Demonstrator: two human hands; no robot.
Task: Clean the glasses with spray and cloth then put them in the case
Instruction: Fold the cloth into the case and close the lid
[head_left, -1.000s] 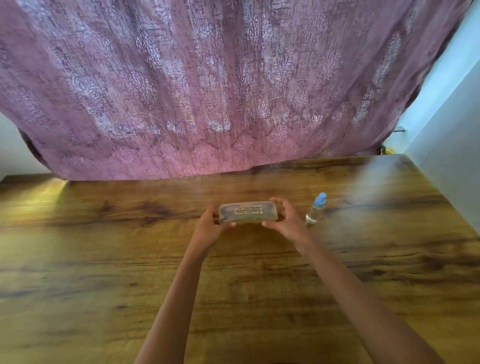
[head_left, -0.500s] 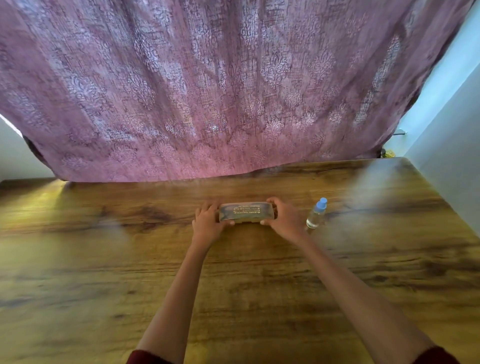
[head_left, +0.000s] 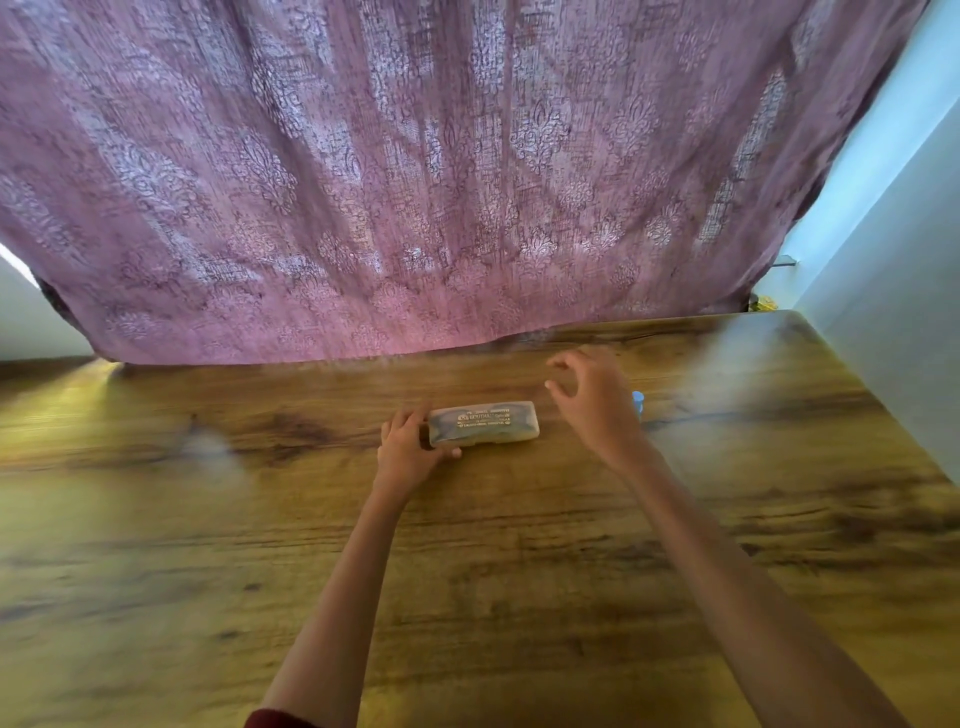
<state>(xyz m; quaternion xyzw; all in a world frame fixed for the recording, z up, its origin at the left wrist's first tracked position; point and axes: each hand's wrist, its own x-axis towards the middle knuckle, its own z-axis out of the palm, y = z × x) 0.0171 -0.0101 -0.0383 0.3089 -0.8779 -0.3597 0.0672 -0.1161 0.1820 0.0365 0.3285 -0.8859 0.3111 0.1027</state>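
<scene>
left grip (head_left: 410, 453) clasping, right grip (head_left: 598, 402) hovering, slack

The case (head_left: 483, 423) lies on the table (head_left: 208, 571) at my 12 o'clock. My left hand (head_left: 408, 452) holds its 9 o'clock end. My right hand (head_left: 597, 402) hovers apart at its 2 o'clock, in front of the spray bottle (head_left: 638, 401). A curtain (head_left: 441, 182) hangs behind the table's far edge.

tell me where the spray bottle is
In the head view, the spray bottle sits on the table right of the glasses case, mostly hidden behind the right hand; only its blue cap shows.
</scene>
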